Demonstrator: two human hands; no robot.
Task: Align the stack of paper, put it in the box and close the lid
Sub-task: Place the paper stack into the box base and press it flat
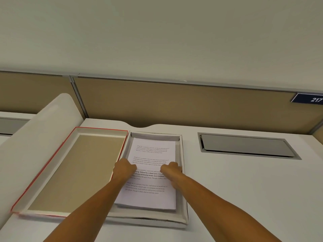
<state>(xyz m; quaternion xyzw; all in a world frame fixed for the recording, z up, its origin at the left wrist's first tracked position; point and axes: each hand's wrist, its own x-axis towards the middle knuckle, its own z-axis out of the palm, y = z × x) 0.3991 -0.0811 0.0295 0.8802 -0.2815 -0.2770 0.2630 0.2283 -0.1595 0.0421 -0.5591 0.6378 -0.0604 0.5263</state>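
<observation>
A white stack of paper (153, 198) with printed text lies inside the shallow white box (148, 220) on the desk, its edges roughly parallel to the box walls. My left hand (125, 167) is curled over the stack's left edge. At the right edge, close to the box's right wall, my right hand (170, 169) is curled the same way. Both forearms reach in from the bottom of the view. The lid (78, 172), red-edged with a tan inside, lies open and face up, touching the box's left side.
The box and lid rest on a white desk (244, 189). A grey metal cable flap (244, 145) is set into the desk to the right. A beige partition (174, 105) runs behind, with a blue sign (311, 98). A white curved divider (35, 137) rises at left.
</observation>
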